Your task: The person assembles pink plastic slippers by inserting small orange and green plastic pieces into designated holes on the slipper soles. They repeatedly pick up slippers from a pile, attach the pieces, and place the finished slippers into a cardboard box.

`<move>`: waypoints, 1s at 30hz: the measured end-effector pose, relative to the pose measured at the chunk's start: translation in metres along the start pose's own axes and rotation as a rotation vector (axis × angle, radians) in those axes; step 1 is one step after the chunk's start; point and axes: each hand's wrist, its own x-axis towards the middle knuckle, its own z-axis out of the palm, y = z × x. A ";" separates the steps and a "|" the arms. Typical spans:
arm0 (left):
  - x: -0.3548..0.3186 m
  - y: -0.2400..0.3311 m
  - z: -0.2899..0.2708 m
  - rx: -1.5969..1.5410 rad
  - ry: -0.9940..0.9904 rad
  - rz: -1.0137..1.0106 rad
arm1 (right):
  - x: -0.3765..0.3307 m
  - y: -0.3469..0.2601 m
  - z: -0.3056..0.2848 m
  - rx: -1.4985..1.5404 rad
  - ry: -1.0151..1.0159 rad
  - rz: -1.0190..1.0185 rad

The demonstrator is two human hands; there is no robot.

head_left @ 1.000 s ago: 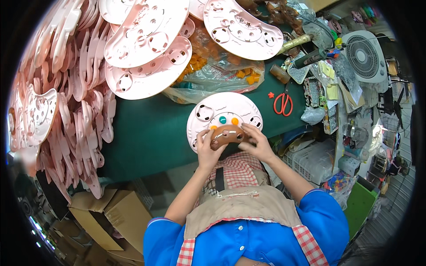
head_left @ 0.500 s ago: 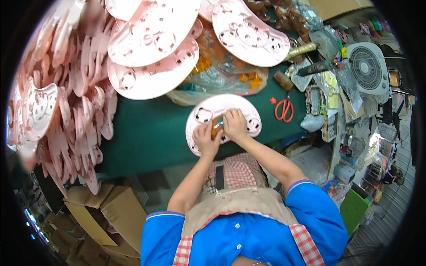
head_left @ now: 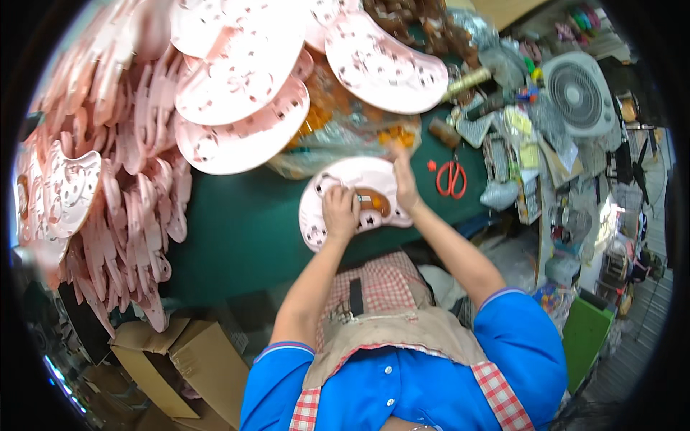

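A pink-white, bean-shaped plastic panel [head_left: 323, 188] with cut-outs lies on the green table in front of me. Set in its middle is a brown plastic piece [head_left: 384, 208] with an orange part and a small pale part on it. My left hand [head_left: 340, 212] lies over the brown piece's left end, fingers curled down onto it; its fingertips are partly hidden. Raised by the panel's right far edge, my right hand [head_left: 405, 181] points away from me toward a clear plastic bag [head_left: 295, 161] with orange pieces [head_left: 397, 136]. Motion smears its fingers.
Stacks of pink panels [head_left: 133, 215] crowd the left, and more panels [head_left: 388, 65] lie at the back. Red-handled scissors [head_left: 451, 179] rest at the right, near a grey fan [head_left: 578, 93] and cluttered tools. A cardboard box [head_left: 208, 366] stands below the table's left side.
My right hand has left the brown piece and moved right and away, toward the bag. My left hand stays on the panel. The whole view has shifted slightly.
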 end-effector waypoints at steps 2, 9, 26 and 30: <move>0.002 0.010 -0.002 -0.045 -0.010 0.014 | 0.008 -0.026 -0.007 -0.154 -0.038 -0.163; 0.007 0.010 -0.006 -0.003 -0.025 0.005 | -0.015 0.009 0.030 -0.164 -0.207 -0.102; -0.038 -0.044 -0.102 -1.034 0.448 -1.276 | 0.039 -0.304 -0.077 0.028 -0.354 -0.211; 0.075 -0.036 -0.117 -1.419 0.643 -1.083 | 0.137 -0.311 -0.005 -0.250 -0.239 -0.814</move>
